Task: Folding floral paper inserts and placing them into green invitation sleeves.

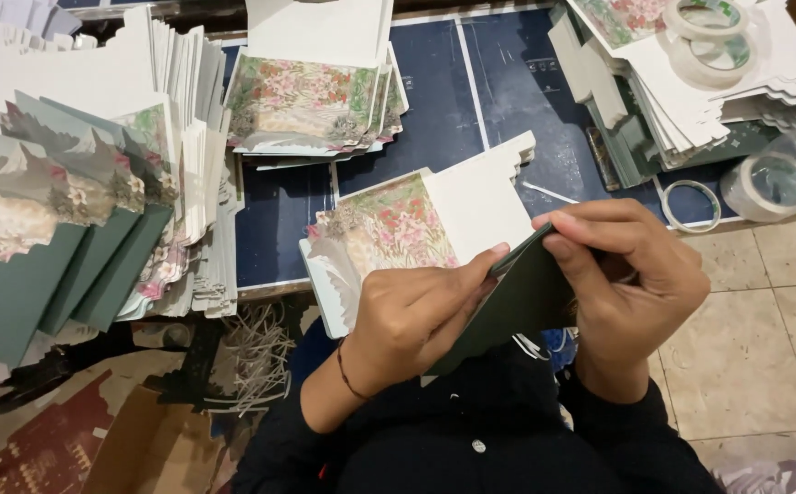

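Note:
Both my hands hold one dark green card piece (518,302) edge-up over my lap. My left hand (416,316) pinches its near side, thumb along the top edge. My right hand (631,279) grips the far end, fingers curled over the top corner. Just behind the hands lies a folded card with a floral print and a white stepped flap (416,224), resting on the edge of a dark blue cutting mat (507,87).
Tall stacks of floral and green cards (69,201) fill the left. Another floral stack (311,101) sits at the back centre. White stepped cards (690,101) pile at the right with tape rolls (768,183) and a thin tape ring (690,203). Paper strips (256,352) litter the floor.

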